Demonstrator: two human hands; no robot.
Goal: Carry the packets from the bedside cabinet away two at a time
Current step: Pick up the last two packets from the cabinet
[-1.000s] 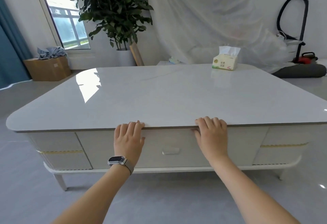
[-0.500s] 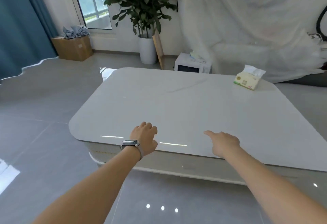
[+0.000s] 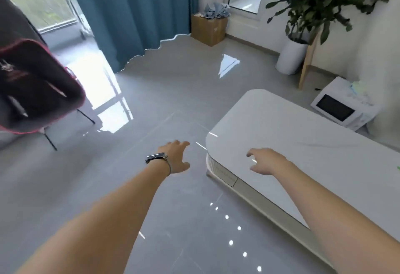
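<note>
No packets and no bedside cabinet show in this view. My left hand (image 3: pixel 176 157), with a watch on its wrist, hangs in the air over the grey floor with relaxed fingers and holds nothing. My right hand (image 3: pixel 265 160) hovers above the near left corner of the low white table (image 3: pixel 303 135), fingers loosely spread and empty.
A dark chair with red trim (image 3: pixel 32 83) stands at the left. Blue curtains (image 3: pixel 129 14) hang ahead, with a cardboard box (image 3: pixel 208 28) beside them. A potted plant (image 3: pixel 291 57) and a white microwave (image 3: pixel 342 109) sit on the floor beyond the table.
My view has swung left, away from the table. Both hands have lifted off the table's front edge and now float free, the left one out over the floor.
</note>
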